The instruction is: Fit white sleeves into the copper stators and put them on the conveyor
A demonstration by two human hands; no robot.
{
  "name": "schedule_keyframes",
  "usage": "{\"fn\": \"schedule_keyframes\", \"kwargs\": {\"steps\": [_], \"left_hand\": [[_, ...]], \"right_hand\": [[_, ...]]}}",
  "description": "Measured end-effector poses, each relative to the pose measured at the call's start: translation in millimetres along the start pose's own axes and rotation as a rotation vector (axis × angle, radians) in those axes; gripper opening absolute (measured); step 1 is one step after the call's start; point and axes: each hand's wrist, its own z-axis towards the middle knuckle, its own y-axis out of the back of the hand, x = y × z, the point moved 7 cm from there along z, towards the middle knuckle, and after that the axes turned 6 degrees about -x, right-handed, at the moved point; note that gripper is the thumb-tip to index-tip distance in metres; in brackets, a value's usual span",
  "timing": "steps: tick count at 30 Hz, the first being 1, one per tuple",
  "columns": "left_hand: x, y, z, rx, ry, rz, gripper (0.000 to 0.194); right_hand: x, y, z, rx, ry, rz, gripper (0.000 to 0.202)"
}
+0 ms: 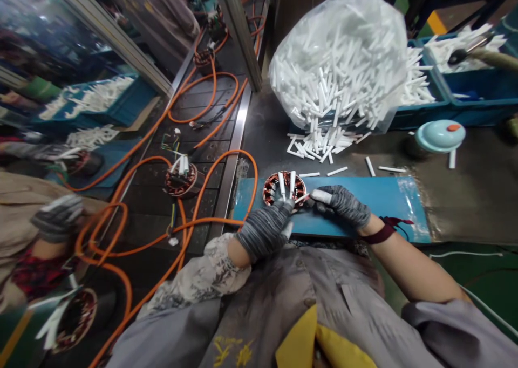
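A motor stator with copper windings lies on the blue mat, and two white sleeves stand up from it. My left hand, in a grey knit glove, is closed at the stator's near rim; what its fingers grip is hidden. My right hand, gloved alike, pinches at the right of the stator. A thin white sleeve with a reddish end runs between the fingertips of both hands. Several loose white sleeves lie just beyond the mat.
A clear bag spills white sleeves onto the bench. Blue bins and a light-blue lidded cup stand right. Left, a conveyor carries orange cable and another stator. A co-worker's gloved hand is beyond.
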Motion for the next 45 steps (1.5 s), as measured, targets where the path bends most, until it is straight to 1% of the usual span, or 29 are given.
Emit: {"fn": "schedule_keyframes", "kwargs": {"steps": [1, 2, 4, 6, 9, 10, 12, 14, 15, 16, 18, 20, 21, 22, 23, 24, 26, 28, 29, 31, 34, 36, 37, 38, 39, 40, 43, 44, 45], "left_hand": [[-2.4, -4.5, -1.5, 0.022, -0.001, 0.017, 0.045], [-4.5, -6.9, -2.2, 0.018, -0.003, 0.025, 0.045], [-6.4, -6.8, -1.4, -0.042, -0.001, 0.000, 0.041], [-5.2, -2.7, 0.4, -0.133, 0.009, -0.057, 0.037], [-0.9, 4.8, 1.0, -0.252, 0.029, -0.112, 0.037], [0.1, 5.9, 0.6, -0.268, 0.033, -0.120, 0.037], [1.6, 5.4, -0.5, -0.262, 0.050, -0.134, 0.037], [2.4, 2.1, -1.3, -0.226, 0.069, -0.138, 0.037], [2.7, 0.3, -1.6, -0.209, 0.078, -0.131, 0.037], [2.9, -1.3, -1.8, -0.196, 0.084, -0.116, 0.037], [2.4, -3.2, -1.6, -0.188, 0.075, -0.082, 0.036], [1.0, -4.2, -1.4, -0.185, 0.044, -0.049, 0.035], [0.0, -5.4, -1.5, -0.173, 0.024, -0.032, 0.035], [-1.1, -7.1, -1.8, -0.152, 0.005, -0.014, 0.035], [-2.1, -9.0, -2.3, -0.127, -0.011, 0.003, 0.035], [-2.9, -11.1, -2.9, -0.100, -0.020, 0.018, 0.036], [-4.0, -14.6, -3.9, -0.056, -0.019, 0.040, 0.037], [-5.0, -15.4, -3.4, -0.046, -0.013, 0.051, 0.038], [-5.6, -14.9, -2.4, -0.050, -0.013, 0.047, 0.037], [-5.4, -13.2, 0.7, -0.064, 0.003, 0.026, 0.033], [-0.9, -12.2, 4.4, -0.068, 0.075, 0.022, 0.032], [0.3, -11.8, 4.7, -0.079, 0.097, 0.040, 0.032], [0.0, -11.7, 4.3, -0.087, 0.093, 0.045, 0.032], [-0.3, -12.0, 3.6, -0.091, 0.087, 0.047, 0.031], [-0.4, -12.8, 2.6, -0.091, 0.080, 0.047, 0.031], [0.0, -13.9, 1.7, -0.086, 0.076, 0.049, 0.031], [2.2, -18.5, -1.0, -0.061, 0.057, 0.032, 0.032], [2.5, -19.8, -1.6, -0.058, 0.043, 0.025, 0.032], [2.4, -20.7, -2.0, -0.060, 0.026, 0.019, 0.033]], "right_hand": [[-0.3, 5.0, 0.2, -0.026, 0.047, -0.100, 0.053], [-0.1, 8.7, -0.7, -0.041, 0.101, -0.212, 0.052], [1.9, 12.2, -5.9, -0.055, 0.217, -0.429, 0.051], [7.9, 12.5, -14.2, -0.095, 0.367, -0.586, 0.046], [22.5, 13.8, -27.4, -0.269, 0.621, -0.720, 0.045], [25.9, 12.5, -29.7, -0.300, 0.685, -0.748, 0.043], [29.3, 8.1, -28.2, -0.290, 0.751, -0.768, 0.040], [29.0, 5.0, -19.7, -0.208, 0.713, -0.693, 0.039], [27.0, 4.7, -13.5, -0.149, 0.644, -0.603, 0.039], [23.1, 4.0, -6.8, -0.075, 0.544, -0.490, 0.040], [11.6, -2.2, 2.8, 0.123, 0.299, -0.248, 0.043], [0.8, -10.5, 4.9, 0.286, 0.080, -0.056, 0.048], [-3.3, -13.4, 4.5, 0.331, -0.002, 0.008, 0.051], [-6.7, -15.0, 4.1, 0.345, -0.065, 0.056, 0.053], [-9.1, -15.3, 4.0, 0.330, -0.107, 0.089, 0.055], [-10.4, -14.2, 4.2, 0.293, -0.126, 0.096, 0.057], [-8.6, -8.5, 4.8, 0.175, -0.085, 0.006, 0.060], [-0.7, 0.8, 3.4, 0.021, 0.030, -0.212, 0.057], [3.8, 3.9, 1.3, -0.030, 0.088, -0.330, 0.055], [10.7, 4.9, -4.2, -0.053, 0.195, -0.484, 0.050], [18.2, 3.3, -13.5, -0.049, 0.405, -0.548, 0.042], [22.4, 5.8, -19.1, -0.124, 0.547, -0.604, 0.042], [23.1, 6.8, -20.9, -0.151, 0.586, -0.614, 0.042], [21.8, 7.1, -21.0, -0.149, 0.583, -0.589, 0.041], [18.1, 6.3, -19.2, -0.110, 0.530, -0.522, 0.041], [12.1, 3.9, -16.2, -0.036, 0.431, -0.419, 0.043], [-11.8, -13.7, -11.2, 0.234, 0.017, -0.058, 0.054], [-17.3, -20.3, -11.1, 0.291, -0.089, 0.042, 0.057], [-20.8, -26.6, -11.0, 0.327, -0.164, 0.126, 0.060]]}}
